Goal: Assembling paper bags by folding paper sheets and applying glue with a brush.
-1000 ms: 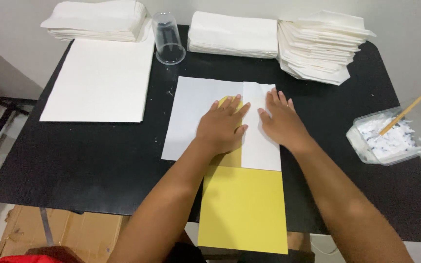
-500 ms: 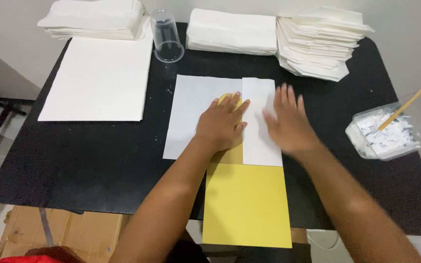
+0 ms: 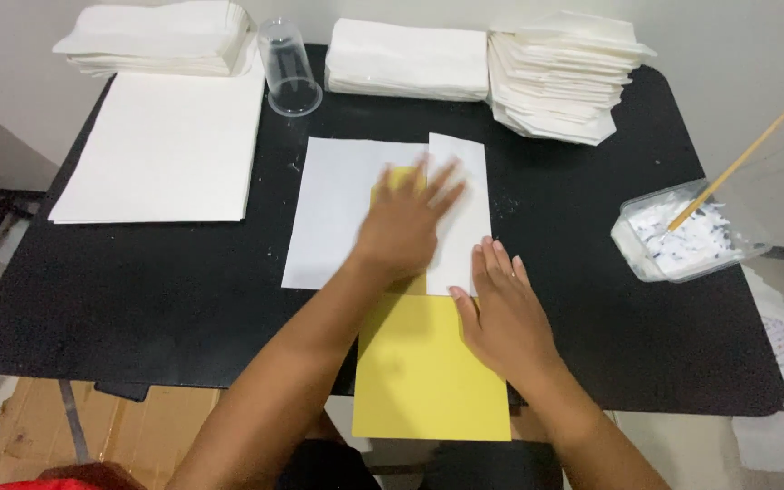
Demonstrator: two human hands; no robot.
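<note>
A white sheet lies flat on the black table, with its right part folded over as a narrow flap. A long yellow sheet lies on it and hangs over the table's near edge. My left hand, blurred by motion, presses flat across the yellow sheet and the flap, fingers spread. My right hand rests flat at the flap's lower end, partly on the yellow sheet, fingers together. Neither hand grips anything.
A large white paper pad lies at the left. Stacks of folded white paper line the back edge, beside an upturned clear cup. A clear tub of white paste with a wooden stick stands at the right.
My left hand has slid to the right across the fold. My right hand has pulled back toward me, down to the flap's lower end.
</note>
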